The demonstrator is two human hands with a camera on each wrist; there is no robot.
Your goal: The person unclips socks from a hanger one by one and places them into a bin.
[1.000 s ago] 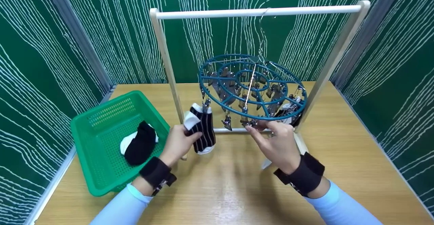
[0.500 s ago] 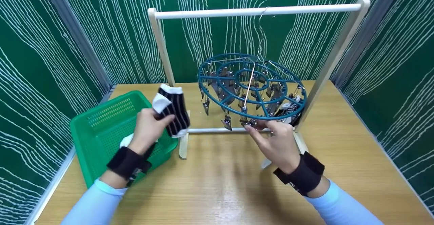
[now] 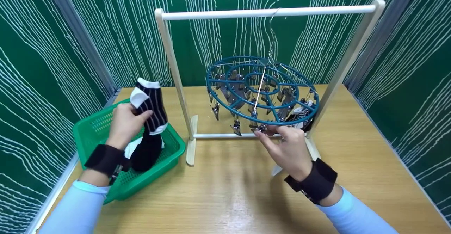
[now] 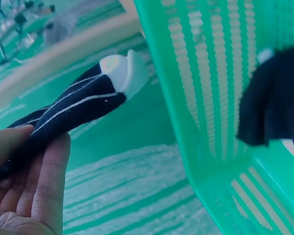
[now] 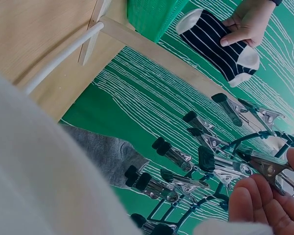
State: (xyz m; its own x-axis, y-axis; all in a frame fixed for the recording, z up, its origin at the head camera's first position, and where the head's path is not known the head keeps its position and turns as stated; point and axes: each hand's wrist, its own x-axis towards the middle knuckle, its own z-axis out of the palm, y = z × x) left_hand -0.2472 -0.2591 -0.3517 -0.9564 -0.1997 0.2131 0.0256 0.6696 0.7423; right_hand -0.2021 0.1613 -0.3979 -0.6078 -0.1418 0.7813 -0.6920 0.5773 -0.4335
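Observation:
My left hand [image 3: 125, 123] pinches a black sock [image 3: 153, 107] with white stripes and white ends, held up over the back of the green basket [image 3: 78, 135]. In the left wrist view this striped sock [image 4: 78, 100] lies folded between thumb and fingers. Farther right, my right hand [image 3: 290, 149] pinches a metal clip [image 5: 267, 166] at the front of a round blue-green drying rack [image 3: 282, 123]. Whether that clip's jaws are parted cannot be told. A black sock [image 3: 146, 154] lies on something white in the basket.
The rack hangs from the bar [image 3: 218, 14] of a wooden stand, with several clips dangling below it. A grey sock [image 5: 108, 152] and a black-and-white patterned one [image 3: 302, 116] hang there. A pale blurred surface [image 5: 44, 171] covers part of the right wrist view.
My left hand has carried the striped sock leftward and up, away from a clip at the rack's left edge to over the basket. The right hand stays at its clip.

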